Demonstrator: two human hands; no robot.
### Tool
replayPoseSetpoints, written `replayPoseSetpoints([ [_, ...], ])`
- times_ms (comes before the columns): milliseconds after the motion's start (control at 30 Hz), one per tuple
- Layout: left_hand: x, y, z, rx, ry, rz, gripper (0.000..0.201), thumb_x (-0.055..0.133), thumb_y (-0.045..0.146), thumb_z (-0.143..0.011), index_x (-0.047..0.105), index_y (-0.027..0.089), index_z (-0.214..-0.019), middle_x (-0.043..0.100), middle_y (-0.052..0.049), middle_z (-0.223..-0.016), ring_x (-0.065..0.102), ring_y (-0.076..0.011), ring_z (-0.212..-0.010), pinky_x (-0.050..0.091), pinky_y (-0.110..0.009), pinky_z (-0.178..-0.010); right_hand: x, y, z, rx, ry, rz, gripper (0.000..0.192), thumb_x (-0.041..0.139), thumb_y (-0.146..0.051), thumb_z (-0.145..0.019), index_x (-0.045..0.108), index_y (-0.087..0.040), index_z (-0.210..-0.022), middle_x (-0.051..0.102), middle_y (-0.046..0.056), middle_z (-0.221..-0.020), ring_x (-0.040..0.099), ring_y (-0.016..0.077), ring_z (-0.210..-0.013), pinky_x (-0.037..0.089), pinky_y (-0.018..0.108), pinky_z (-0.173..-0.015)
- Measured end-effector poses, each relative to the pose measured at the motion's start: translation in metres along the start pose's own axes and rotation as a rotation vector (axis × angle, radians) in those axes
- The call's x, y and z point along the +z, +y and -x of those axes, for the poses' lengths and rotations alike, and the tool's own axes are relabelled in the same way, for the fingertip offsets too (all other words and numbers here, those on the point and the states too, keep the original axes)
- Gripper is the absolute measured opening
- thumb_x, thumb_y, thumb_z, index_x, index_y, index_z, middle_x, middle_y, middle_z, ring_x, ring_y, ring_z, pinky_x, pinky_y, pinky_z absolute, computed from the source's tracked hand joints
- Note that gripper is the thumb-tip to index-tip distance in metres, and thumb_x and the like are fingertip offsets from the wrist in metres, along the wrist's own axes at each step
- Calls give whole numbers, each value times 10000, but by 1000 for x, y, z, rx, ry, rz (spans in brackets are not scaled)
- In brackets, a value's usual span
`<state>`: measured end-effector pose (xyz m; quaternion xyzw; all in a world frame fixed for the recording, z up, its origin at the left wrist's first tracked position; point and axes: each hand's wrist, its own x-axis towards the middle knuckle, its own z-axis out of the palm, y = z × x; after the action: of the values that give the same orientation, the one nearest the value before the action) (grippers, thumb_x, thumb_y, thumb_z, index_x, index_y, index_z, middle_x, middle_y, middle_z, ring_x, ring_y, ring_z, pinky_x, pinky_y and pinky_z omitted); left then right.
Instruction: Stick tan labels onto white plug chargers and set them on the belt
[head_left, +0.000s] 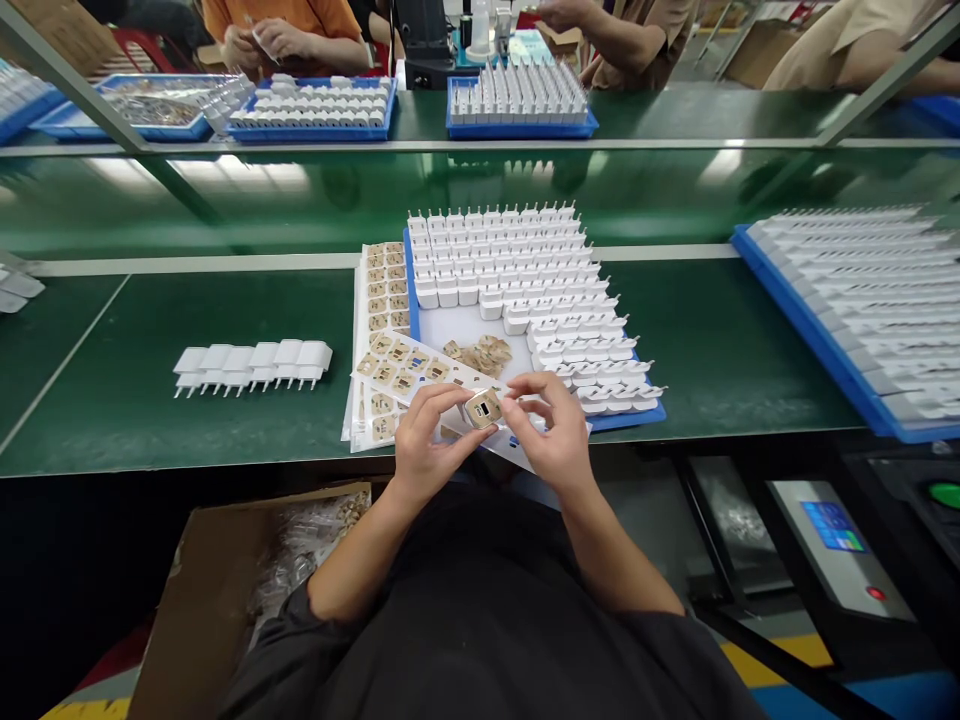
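Your left hand (431,440) pinching a charger (482,409) above the worktop's (150,425) near edge, your right hand (556,440) bent beside it, grip unclear, tan label (492,399) facing up toward you, print unreadable, long axis unclear

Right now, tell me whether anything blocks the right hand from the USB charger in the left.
Nothing visible does: the right hand is at the edge of the USB charger pinched in the left hand; the sticker sheet lies below, not between.
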<state>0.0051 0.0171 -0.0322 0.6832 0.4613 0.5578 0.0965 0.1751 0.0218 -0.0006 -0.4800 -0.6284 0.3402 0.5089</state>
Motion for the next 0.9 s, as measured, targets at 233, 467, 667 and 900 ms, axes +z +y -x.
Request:
replayPoseSetpoints([
  [233,4,3,0,132,22,-54,322,747,218,-858,604,246,-1145,671,-42,-1033,685,-186,-950,594,-336,-830,11,1,5,205,-201,-321,352,721,-249,-819,579,-287,-1138,622,63,-1343,626,230,-1213,574,333,-878],
  [467,9,6,3,215,44,-74,370,754,178,-852,573,252,-1166,644,-42,-1040,675,-185,-965,585,-342,-857,21,1,6,169,-88,-430,165,700,-254,-859,643,-268,-1013,657,66,-1247,607,229,-1240,548,331,-909],
  [667,10,7,5,191,47,-54,415,808,219,-821,562,273,-1150,653,-26,-1047,684,-186,-969,584,-347,-864,19,0,4,157,-38,-467,65,665,-289,-892,687,-267,-949,712,57,-1149,642,229,-1164,560,351,-900],
  [900,13,8,5,242,79,-73,404,808,205,-824,562,259,-1140,663,-34,-1045,689,-187,-971,592,-340,-848,20,-1,7,167,-12,-537,63,681,-250,-876,715,-263,-927,728,45,-1139,646,224,-1160,540,354,-944],
])
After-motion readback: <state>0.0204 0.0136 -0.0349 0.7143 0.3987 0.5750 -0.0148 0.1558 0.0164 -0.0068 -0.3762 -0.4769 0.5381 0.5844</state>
